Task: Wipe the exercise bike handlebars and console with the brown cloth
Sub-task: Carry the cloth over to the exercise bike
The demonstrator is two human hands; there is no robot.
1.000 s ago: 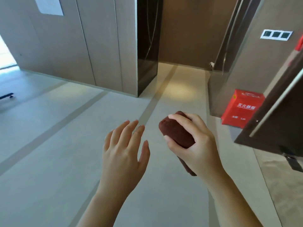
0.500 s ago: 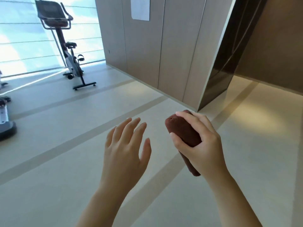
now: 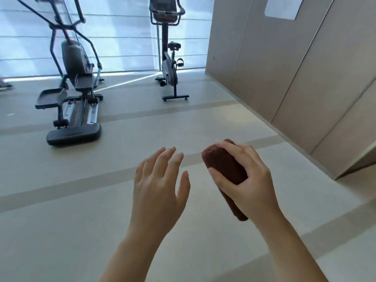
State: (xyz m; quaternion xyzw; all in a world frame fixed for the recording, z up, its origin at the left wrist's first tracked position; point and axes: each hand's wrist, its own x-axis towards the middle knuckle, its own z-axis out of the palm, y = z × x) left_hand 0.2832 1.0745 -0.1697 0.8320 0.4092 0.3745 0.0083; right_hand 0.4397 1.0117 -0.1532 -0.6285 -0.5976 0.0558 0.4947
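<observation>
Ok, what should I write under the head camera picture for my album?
Right hand grips a rolled brown cloth, left hand open, facing the exercise bike across the floor.

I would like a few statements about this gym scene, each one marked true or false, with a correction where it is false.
1. The right hand grips the rolled brown cloth. True.
2. The left hand holds a spray bottle. False: it is open and holds nothing.
3. The cloth touches the exercise bike. False: the bike stands apart, far across the floor by the window.
4. An elliptical trainer stands left of the bike. True.
5. The cloth is spread flat. False: it is rolled up.
</observation>
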